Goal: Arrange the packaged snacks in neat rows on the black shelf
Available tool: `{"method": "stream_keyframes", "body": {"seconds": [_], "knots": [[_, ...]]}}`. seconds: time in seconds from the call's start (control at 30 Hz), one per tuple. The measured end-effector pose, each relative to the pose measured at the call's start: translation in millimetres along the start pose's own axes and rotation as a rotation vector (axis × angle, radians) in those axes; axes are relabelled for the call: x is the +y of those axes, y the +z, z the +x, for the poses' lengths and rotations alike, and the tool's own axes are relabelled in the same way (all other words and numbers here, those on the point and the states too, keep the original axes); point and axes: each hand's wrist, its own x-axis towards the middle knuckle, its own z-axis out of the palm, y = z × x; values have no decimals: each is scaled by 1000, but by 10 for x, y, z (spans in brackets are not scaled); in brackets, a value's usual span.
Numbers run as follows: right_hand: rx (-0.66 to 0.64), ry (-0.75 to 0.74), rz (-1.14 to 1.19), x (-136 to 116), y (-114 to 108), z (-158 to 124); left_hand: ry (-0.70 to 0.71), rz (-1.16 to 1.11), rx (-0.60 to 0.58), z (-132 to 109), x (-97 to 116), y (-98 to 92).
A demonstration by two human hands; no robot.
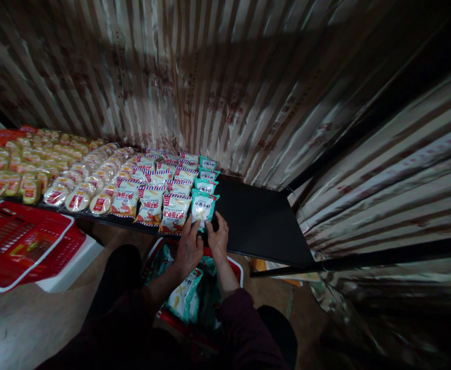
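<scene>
A teal and white snack bag [203,206] stands at the front of a short row of like bags on the black shelf [264,221]. My left hand [189,248] touches its lower left edge, and my right hand [218,237] is at its lower right edge, so the bag is held between my fingers. To its left stand rows of white bags with red lettering [174,211]. Below my hands, a red basket [237,268] holds more teal bags [182,295], partly hidden by my forearms.
Round wrapped cakes [77,199] and yellow packs [30,187] fill the shelf's left part. A red basket [24,246] lies over a white box [71,264] at the left. A striped curtain [217,87] hangs behind; black posts [348,257] stand at the right.
</scene>
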Motion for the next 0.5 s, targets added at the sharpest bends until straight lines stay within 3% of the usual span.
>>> {"method": "stream_keyframes", "body": {"seconds": [0.5], "knots": [[-108,66,211,-66,2,23,37,57,-16,-4,40,19]]}}
